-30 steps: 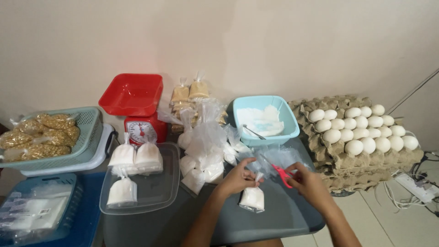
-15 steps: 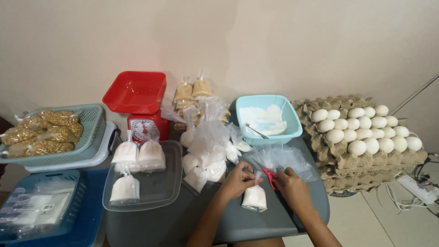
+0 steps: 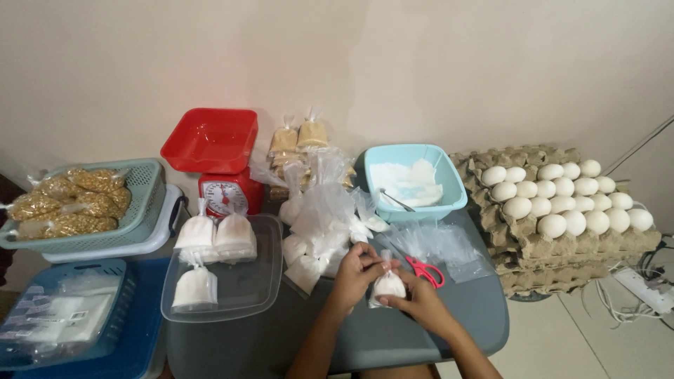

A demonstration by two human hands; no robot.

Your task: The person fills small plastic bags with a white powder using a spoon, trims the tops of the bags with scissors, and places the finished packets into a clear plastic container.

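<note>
Both my hands hold one small clear bag of white powder [image 3: 387,286] upright on the grey table [image 3: 393,337]. My left hand [image 3: 353,270] pinches the bag's twisted neck from the left. My right hand [image 3: 415,303] cups the bag's lower right side. Red-handled scissors [image 3: 426,271] lie on the table just behind my right hand. A clear tray [image 3: 246,291] to the left carries three tied bags of white powder [image 3: 214,237].
A heap of filled and empty clear bags [image 3: 323,217] lies at centre. Behind it stand a light blue tub of white powder with a spoon [image 3: 411,184], a red kitchen scale [image 3: 217,165] and stacked egg trays [image 3: 562,210]. Baskets of packed snacks [image 3: 77,203] sit left.
My right hand has let go of the red scissors, which now lie on the table, and has moved left onto the small bag. My left hand stayed at the bag's neck.
</note>
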